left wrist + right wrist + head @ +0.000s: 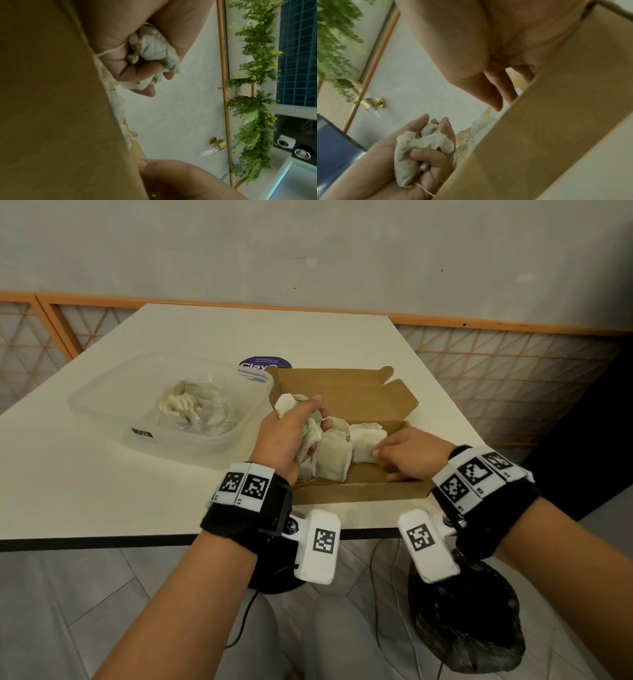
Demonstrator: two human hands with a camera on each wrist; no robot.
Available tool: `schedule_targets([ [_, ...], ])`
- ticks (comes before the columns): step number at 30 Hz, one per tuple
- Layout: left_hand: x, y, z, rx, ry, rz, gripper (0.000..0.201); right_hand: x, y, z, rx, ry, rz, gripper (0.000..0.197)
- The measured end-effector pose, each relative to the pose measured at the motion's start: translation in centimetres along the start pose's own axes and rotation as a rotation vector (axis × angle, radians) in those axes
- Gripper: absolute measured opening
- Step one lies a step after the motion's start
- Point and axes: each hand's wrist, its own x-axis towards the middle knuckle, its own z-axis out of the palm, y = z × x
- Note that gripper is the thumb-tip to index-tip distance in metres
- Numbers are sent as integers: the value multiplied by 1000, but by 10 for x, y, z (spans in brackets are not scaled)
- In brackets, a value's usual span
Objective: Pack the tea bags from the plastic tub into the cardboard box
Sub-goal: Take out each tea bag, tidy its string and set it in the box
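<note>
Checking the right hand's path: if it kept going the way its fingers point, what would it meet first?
Probably the tea bags standing in the box; the right hand points left at them, fingertips about touching the nearest one.

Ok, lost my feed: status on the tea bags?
Left hand grips a bunch of tea bags over the box. Right hand touching bags in box. More in tub. Nothing blocking.

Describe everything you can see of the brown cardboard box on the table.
The brown cardboard box is shallow, of plain corrugated board, and lies open on the white table beside the clear plastic tub. Its tabbed lid leans back. White tea bags stand inside. The right hand reaches in; the left hand holds more bags above it.
</note>
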Motion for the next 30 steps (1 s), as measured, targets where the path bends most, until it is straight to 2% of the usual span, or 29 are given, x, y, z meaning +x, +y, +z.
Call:
schedule_targets([
  [4, 0, -3, 0, 10, -1, 40, 17, 5, -2, 10, 57, 32, 20, 15],
  [11, 3, -2, -7, -35, -47, 76, 17, 6, 6, 12, 222, 72, -39, 31],
  [15, 3, -2, -9, -82, -76, 85, 13, 7, 7, 10, 308, 34, -29, 35],
  [17, 3, -3, -10, -84, -80, 80, 12, 8, 10, 10, 202, 187, -107, 32],
  [19, 3, -3, -11, -89, -76, 78, 14, 3, 12, 14, 82, 399, -255, 20],
  [20, 3, -3, -12, -94, -73, 78, 14, -3, 10, 18, 47, 439, -350, 15],
  [22, 3, -3, -12, -96, -72, 80, 13, -15, 5, 31, -75, 322, -569, 12],
  [24, 4, -3, -11, -93, -69, 76, 12, -18, 4, 43, -323, 126, -718, 28],
  [26, 3, -2, -11, -99, -64, 68, 13, -16, 5, 46, -489, 9, -731, 41],
  [30, 3, -2, -11, -87, -80, 85, 18, -15, 2, 39, -518, -59, -698, 42],
])
